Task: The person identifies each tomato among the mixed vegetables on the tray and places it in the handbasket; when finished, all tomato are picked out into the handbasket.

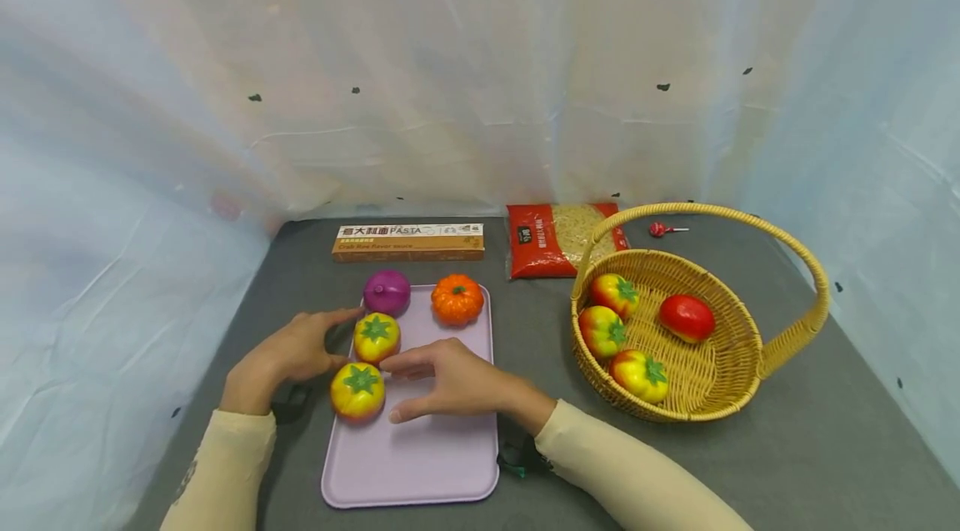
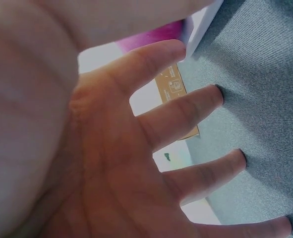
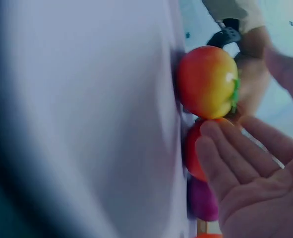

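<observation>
A lilac tray (image 1: 412,473) holds two yellow-and-red tomato-like fruits with green leaf tops, a farther one (image 1: 377,339) and a nearer one (image 1: 357,394), along its left side. My left hand (image 1: 296,348) is at the tray's left edge beside them; its outstretched fingers (image 2: 186,111) reach down to the grey cloth in the left wrist view. From the other side my right hand (image 1: 453,381) comes over the tray, fingers extended close to the farther fruit; whether they touch it I cannot tell. A purple onion (image 1: 387,293) and a small orange pumpkin (image 1: 457,300) sit at the tray's far end.
To the right stands a wicker basket (image 1: 693,373) with a tall handle, containing three similar fruits and a red oval fruit (image 1: 687,318). Behind lie a pasta box (image 1: 408,242), a red pasta bag (image 1: 534,243) and a lollipop (image 1: 657,229). Pale sheeting encloses the table.
</observation>
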Demonstrator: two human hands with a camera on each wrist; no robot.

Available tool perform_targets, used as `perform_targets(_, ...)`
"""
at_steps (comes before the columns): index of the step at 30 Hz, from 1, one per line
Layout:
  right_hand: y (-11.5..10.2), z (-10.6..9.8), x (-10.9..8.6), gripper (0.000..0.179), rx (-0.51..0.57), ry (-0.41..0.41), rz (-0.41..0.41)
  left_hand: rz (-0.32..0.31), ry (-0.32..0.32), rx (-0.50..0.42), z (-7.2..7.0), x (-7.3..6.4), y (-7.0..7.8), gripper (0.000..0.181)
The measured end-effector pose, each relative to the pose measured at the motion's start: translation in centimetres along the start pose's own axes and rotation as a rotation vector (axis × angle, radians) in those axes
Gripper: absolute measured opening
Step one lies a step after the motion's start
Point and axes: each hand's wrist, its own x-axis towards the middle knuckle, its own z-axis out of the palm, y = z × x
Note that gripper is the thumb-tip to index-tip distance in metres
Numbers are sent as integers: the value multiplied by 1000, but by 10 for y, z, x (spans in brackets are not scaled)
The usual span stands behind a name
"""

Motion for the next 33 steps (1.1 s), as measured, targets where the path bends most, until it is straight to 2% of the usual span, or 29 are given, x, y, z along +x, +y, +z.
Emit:
perform_targets(4, -2, 5, 9, 59, -159, 20, -6, 19, 11, 5, -1, 0, -1, 87)
perform_targets(9, -9, 7, 15, 59, -218, -16, 10, 47, 24, 5, -1, 0, -2, 85)
perform_targets(14, -14, 6, 18, 60, -282, -54, 23, 46, 25, -1, -1, 1, -1, 84)
perform_targets(20, -22, 10, 26, 61, -337, -60, 29, 33, 36, -5, -3, 1, -1, 84)
perform_targets(26, -31, 22, 36, 56, -364, -7, 57, 13, 29, -10, -5, 2, -5, 85)
perform_targets(33, -35, 33, 39, 48, -365, 43, 102, 28, 40, 0, -6, 3, -4, 85)
